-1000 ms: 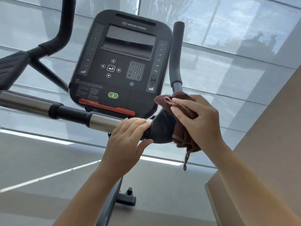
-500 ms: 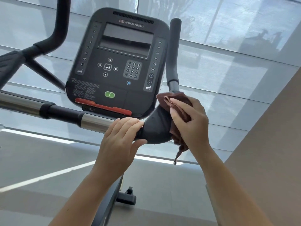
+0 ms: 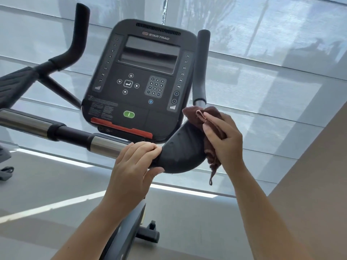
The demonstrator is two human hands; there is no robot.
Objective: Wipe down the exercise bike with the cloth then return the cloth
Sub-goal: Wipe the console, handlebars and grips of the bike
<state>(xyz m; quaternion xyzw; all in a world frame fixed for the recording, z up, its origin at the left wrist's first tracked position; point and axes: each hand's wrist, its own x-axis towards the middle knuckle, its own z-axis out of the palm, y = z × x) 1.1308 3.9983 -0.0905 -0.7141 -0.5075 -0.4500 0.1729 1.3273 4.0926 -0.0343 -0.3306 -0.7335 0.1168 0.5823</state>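
The exercise bike's black console (image 3: 146, 79) stands in front of me, with a chrome and black handlebar (image 3: 75, 134) running across below it. My left hand (image 3: 134, 166) grips the handlebar where it meets the black right elbow pad (image 3: 180, 152). My right hand (image 3: 223, 139) holds a crumpled brown cloth (image 3: 195, 114) and presses it against the pad's right edge, just below the right upright grip (image 3: 201, 62). A strand of the cloth hangs down under the pad.
The left upright grip (image 3: 78, 32) and left elbow pad (image 3: 13, 85) rise at the left. A window with translucent blinds (image 3: 262, 72) fills the background. The bike's frame and a base wheel (image 3: 150, 233) stand on the grey floor below. A beige wall (image 3: 319, 184) is at the right.
My right hand with the cloth has slid a little up along the right edge of the elbow pad. My left hand keeps its grip on the handlebar.
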